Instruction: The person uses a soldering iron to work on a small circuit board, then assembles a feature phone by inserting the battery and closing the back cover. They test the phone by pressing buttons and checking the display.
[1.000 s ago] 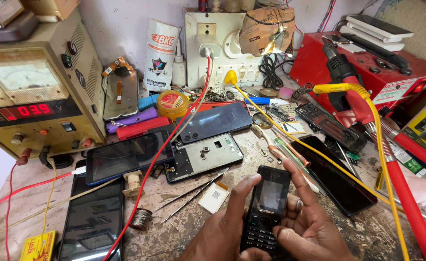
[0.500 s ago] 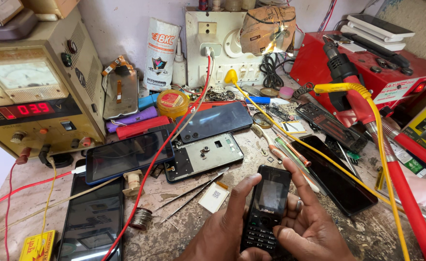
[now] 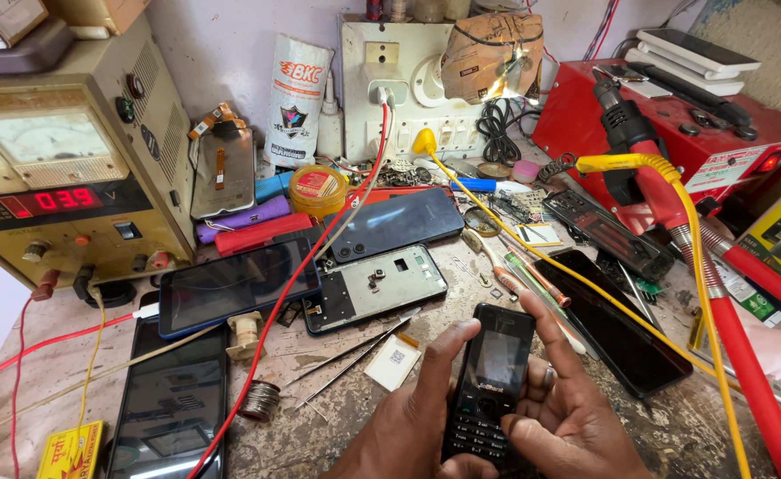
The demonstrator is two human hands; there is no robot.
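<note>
A small black keypad phone (image 3: 488,381) with a dim grey screen stands upright at the bottom centre of the head view. My left hand (image 3: 408,426) wraps its left side, the thumb lying along the edge by the screen. My right hand (image 3: 563,417) cups its right side, with the index finger raised beside the top corner and the thumb resting over the keypad. A ring shows on one right finger. Both wrists run off the bottom edge.
A cluttered workbench: a bench power supply (image 3: 62,168) with red digits at left, several smartphones (image 3: 235,284), an open phone frame (image 3: 377,286), tweezers (image 3: 355,348), a solder spool (image 3: 260,401), red and yellow cables (image 3: 674,191), a red station (image 3: 718,142) at right, a wall socket board (image 3: 399,89).
The hands and the keypad phone have barely shifted; the right thumb stays over the keys. Nothing else on the bench has moved.
</note>
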